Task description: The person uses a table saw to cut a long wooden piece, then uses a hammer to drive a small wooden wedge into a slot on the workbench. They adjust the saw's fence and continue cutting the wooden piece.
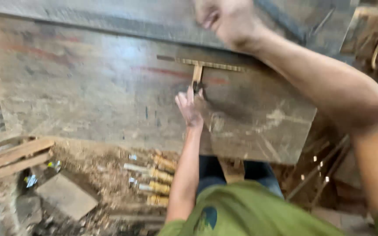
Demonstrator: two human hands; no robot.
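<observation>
My left hand (190, 107) reaches up over a worn wooden workbench (88, 100) and holds the stem of a small T-shaped wooden piece (196, 72) whose striped crossbar lies along a step in the bench. My right hand (226, 19) is raised near the top edge of the view, blurred, fingers curled as a fist; whether it holds anything I cannot tell. My green shirt and dark trousers show at the bottom.
Several chisels with yellow wooden handles (160, 177) lie on the sawdust-covered floor below the bench. Wooden slats (12, 155) lie at the left, a flat stone block (66, 196) near them. Thin sticks (324, 170) lean at the right.
</observation>
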